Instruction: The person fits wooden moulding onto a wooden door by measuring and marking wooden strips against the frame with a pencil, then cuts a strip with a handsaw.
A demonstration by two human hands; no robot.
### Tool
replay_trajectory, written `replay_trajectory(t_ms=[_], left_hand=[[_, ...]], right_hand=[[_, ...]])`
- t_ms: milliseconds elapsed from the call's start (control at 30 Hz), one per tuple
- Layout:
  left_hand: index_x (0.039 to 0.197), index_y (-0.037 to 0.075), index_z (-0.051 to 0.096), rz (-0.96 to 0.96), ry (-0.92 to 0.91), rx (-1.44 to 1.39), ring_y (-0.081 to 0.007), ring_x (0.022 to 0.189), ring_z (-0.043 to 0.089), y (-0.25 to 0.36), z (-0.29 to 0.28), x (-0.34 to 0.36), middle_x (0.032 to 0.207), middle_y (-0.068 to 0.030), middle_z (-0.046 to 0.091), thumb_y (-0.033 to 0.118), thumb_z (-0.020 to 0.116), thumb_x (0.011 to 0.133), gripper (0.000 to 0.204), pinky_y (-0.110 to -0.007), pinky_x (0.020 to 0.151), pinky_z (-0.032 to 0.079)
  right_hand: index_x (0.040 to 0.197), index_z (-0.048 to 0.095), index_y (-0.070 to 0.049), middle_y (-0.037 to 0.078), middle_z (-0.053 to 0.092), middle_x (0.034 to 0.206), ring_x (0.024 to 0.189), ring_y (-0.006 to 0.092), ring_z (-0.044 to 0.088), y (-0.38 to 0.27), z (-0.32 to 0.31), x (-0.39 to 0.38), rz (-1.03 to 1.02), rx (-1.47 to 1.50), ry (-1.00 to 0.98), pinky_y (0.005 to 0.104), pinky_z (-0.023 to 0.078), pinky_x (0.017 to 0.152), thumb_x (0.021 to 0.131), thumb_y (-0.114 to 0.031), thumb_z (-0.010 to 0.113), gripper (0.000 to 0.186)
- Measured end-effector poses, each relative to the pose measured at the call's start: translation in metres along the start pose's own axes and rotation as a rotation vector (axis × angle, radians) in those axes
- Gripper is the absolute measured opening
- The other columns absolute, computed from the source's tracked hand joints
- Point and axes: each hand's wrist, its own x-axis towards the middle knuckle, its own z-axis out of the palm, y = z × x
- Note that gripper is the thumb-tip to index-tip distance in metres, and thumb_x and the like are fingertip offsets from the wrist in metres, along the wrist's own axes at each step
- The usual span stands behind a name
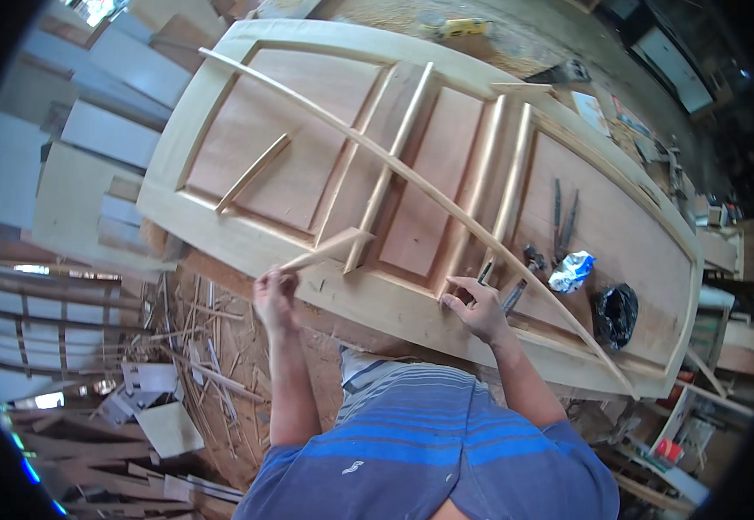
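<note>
A large pale wooden door panel [247, 36] with recessed fields lies flat in front of me. My left hand [275, 293] grips one end of a short wooden piece [329, 250], held over the panel's near edge. My right hand [478, 314] is above the near rail with a slim dark pencil [485, 272] between its fingers. A long thin wooden strip [433, 195] crosses the panel diagonally and passes just beyond my right hand. In the left field leans a short moulding strip [253, 173]. Close to my right hand lies a dark tool [514, 296], its kind unclear.
On the right field rest pliers-like tools [565, 221], a blue-and-white crumpled packet [572, 271] and a black plastic bag [615, 315]. Beyond the far edge are a yellow power tool [463, 28] and a handsaw [559, 74]. Stacked boards [113, 134] and wood offcuts [169, 429] fill the left.
</note>
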Motion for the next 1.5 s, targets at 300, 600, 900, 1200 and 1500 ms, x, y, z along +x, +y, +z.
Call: replay_trajectory(t_ms=[300, 600, 900, 1200, 1500], left_hand=[[0.119, -0.002, 0.062, 0.350, 0.256, 0.669, -0.0266, 0.110, 0.072, -0.006, -0.004, 0.044, 0.116, -0.0160, 0.072, 0.027, 0.080, 0.105, 0.037, -0.041, 0.097, 0.061], [0.118, 0.006, 0.074, 0.859, -0.358, 1.105, -0.0365, 0.126, 0.063, -0.023, 0.099, -0.009, 0.124, -0.0143, 0.073, 0.030, 0.085, 0.095, 0.035, -0.051, 0.112, 0.047], [0.105, 0.011, 0.075, 0.893, -0.420, 1.217, -0.0357, 0.120, 0.064, -0.039, 0.100, -0.008, 0.120, -0.0109, 0.072, 0.026, 0.083, 0.091, 0.022, -0.052, 0.111, 0.046], [0.102, 0.012, 0.072, 0.817, -0.427, 1.233, -0.0357, 0.120, 0.061, -0.037, 0.110, -0.008, 0.118, -0.0102, 0.069, 0.025, 0.083, 0.085, 0.025, -0.053, 0.109, 0.045], [0.106, 0.011, 0.072, 0.838, -0.431, 1.254, -0.0367, 0.114, 0.062, -0.039, 0.099, -0.011, 0.111, -0.0123, 0.069, 0.026, 0.079, 0.087, 0.026, -0.052, 0.104, 0.047]], right_hand=[[0.114, 0.080, -0.006, 0.014, 0.078, 0.092, 0.086, 0.0321, 0.078, 0.019, 0.013, -0.001, -0.132, -0.111, 0.179, 0.0426, 0.062, 0.080, 0.094, -0.022, 0.083, 0.026], [0.111, 0.080, -0.005, 0.011, 0.078, 0.087, 0.075, 0.0217, 0.074, 0.009, -0.014, 0.034, -0.208, 0.088, 0.340, 0.0375, 0.060, 0.070, 0.100, -0.018, 0.080, 0.017], [0.109, 0.081, -0.008, 0.018, 0.080, 0.093, 0.090, 0.0371, 0.079, 0.051, -0.133, 0.309, 0.101, -0.195, 0.679, 0.0482, 0.060, 0.080, 0.104, -0.040, 0.072, 0.034], [0.110, 0.085, -0.008, 0.020, 0.082, 0.121, 0.114, 0.0376, 0.079, 0.084, -0.190, 0.489, 0.616, -0.538, 0.620, 0.0521, 0.060, 0.098, 0.094, -0.059, 0.069, 0.056], [0.107, 0.078, 0.000, 0.012, 0.078, 0.087, 0.079, 0.0193, 0.073, 0.011, -0.133, 0.358, -0.126, 0.089, 0.446, 0.0374, 0.059, 0.075, 0.093, -0.028, 0.085, 0.032]])
